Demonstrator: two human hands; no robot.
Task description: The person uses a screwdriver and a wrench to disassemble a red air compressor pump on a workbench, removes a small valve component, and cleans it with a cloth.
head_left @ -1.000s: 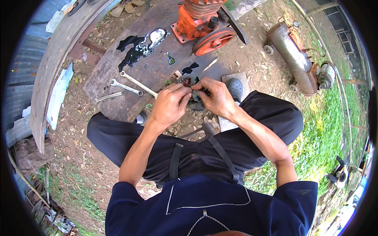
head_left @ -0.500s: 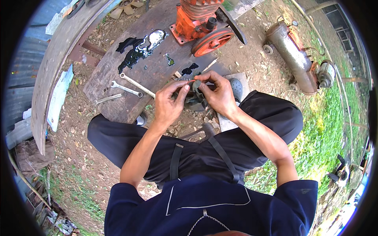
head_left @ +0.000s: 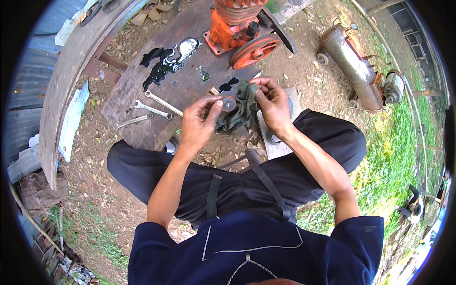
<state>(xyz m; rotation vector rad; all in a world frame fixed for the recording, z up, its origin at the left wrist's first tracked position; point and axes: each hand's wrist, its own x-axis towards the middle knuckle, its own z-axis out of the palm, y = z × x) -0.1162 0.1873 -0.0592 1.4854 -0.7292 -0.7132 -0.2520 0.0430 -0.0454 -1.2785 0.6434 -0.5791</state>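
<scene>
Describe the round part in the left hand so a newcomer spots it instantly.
Find the big orange finned machine on the wooden board at the top. Below it, the left hand pinches a small round disc. Its flat grey face and reddish rim set it apart from the crumpled dark green cloth just right of it, held by the right hand.

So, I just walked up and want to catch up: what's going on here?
A person's left hand holds a small round disc between thumb and fingers, while the right hand grips a dark greenish cloth beside it. On the wooden table ahead, three wrenches lie to the left, near a dark, glossy puddle; an orange machine stands farther back.
</scene>
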